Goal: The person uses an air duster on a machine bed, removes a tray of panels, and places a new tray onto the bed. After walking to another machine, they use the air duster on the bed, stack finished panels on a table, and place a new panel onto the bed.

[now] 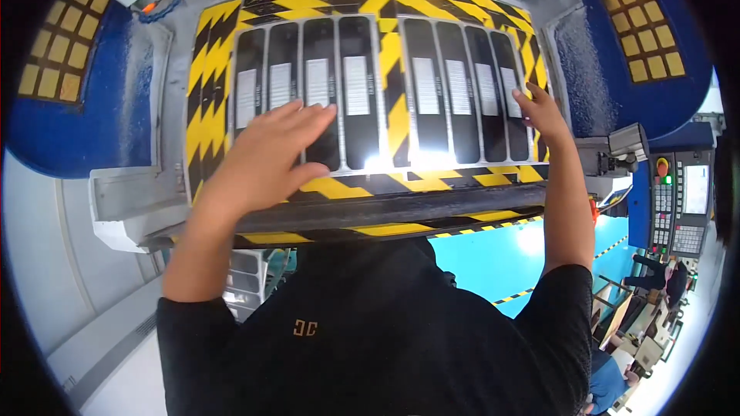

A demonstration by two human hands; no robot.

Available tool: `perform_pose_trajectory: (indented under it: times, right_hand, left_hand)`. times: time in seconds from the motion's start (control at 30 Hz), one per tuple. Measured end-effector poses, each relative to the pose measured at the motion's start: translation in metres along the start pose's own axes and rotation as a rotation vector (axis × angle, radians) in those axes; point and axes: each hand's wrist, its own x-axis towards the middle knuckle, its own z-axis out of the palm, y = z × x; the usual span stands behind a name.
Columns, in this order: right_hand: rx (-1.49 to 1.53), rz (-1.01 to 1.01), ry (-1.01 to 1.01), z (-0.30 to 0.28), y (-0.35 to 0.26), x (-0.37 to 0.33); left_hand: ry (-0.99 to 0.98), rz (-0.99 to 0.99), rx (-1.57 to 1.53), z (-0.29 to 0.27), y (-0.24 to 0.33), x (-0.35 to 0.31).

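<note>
Two thin sheets lie side by side on a machine bed (208,100) covered in yellow and black striped tape. The left sheet (357,38) and the right sheet (420,42) each carry several long black rounded strips with a pale printed block. My left hand (277,146) is over the left sheet, palm down, its thumb apart from the fingers; whether it touches the sheet I cannot tell. At the right sheet's outer edge is my right hand (546,117), its fingers apart and partly hidden by the hand itself. Neither hand visibly holds anything.
Blue machine panels with yellow grids flank the bed on the left (92,100) and right (640,85). A control panel (678,204) stands at right. The bed's front rail (370,219) runs before my body. More sheets (245,281) lie below left. Other people are at far lower right.
</note>
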Motion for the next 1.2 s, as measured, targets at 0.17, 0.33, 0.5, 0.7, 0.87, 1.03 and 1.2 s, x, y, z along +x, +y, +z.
perform_pose_trajectory:
  times: [0.17,0.33,0.5,0.7,0.87,1.03,1.2]
  right_hand:
    - [0.245,0.137,-0.228,-0.036,0.039,0.028]
    - [0.278,0.102,-0.323,-0.049,0.047,0.033]
    - [0.272,0.154,-0.326,-0.058,0.059,0.030]
    - [0.507,0.132,-0.382,-0.062,0.078,0.035]
    - [0.630,0.203,-0.367,-0.054,0.087,0.051]
    - [0.411,0.176,-0.320,-0.048,0.078,0.051]
    - [0.261,0.105,-0.275,-0.048,0.076,0.043]
  left_hand:
    - [-0.127,-0.087,-0.036,0.055,0.068,0.077]
    - [-0.335,-0.288,0.227,0.129,0.063,0.121]
    - [-0.360,-0.256,0.294,0.153,0.061,0.134]
    - [-0.319,-0.241,0.331,0.161,0.060,0.134]
    - [-0.327,-0.236,0.334,0.163,0.060,0.135]
    - [-0.266,-0.209,0.323,0.167,0.054,0.132]
    - [-0.258,-0.208,0.300,0.168,0.059,0.132]
